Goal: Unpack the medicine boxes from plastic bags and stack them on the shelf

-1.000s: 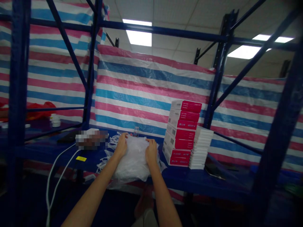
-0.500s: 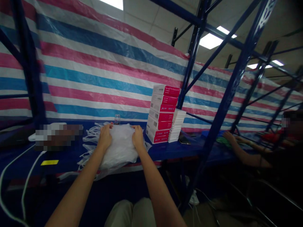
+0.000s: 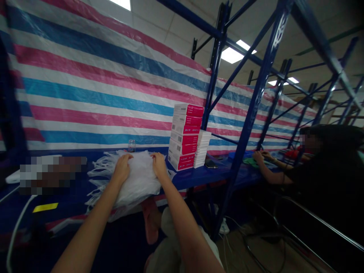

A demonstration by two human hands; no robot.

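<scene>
A pile of thin, whitish plastic bags (image 3: 139,180) lies on the blue shelf, its loose strips or handles fanning out to the left. On its left part rests my left hand (image 3: 122,169), fingers curled onto the plastic. My right hand (image 3: 159,165) grips the right part the same way, fingertips bent inward. Both thumbs and some fingertips are hard to make out. Just behind the pile stands a small clear container (image 3: 131,145).
Right of the pile rise stacked red-and-white boxes (image 3: 186,138), smaller white boxes (image 3: 202,148) and a dark phone (image 3: 211,163). A blue upright (image 3: 244,136) divides the shelf. Beyond it sits another person (image 3: 327,174), hands on green material (image 3: 251,162). White cables (image 3: 17,231) hang at left.
The view has swung right, so things sit further left. Both my hands stay on the bags. My legs have shifted and a pink slipper now shows below the shelf.
</scene>
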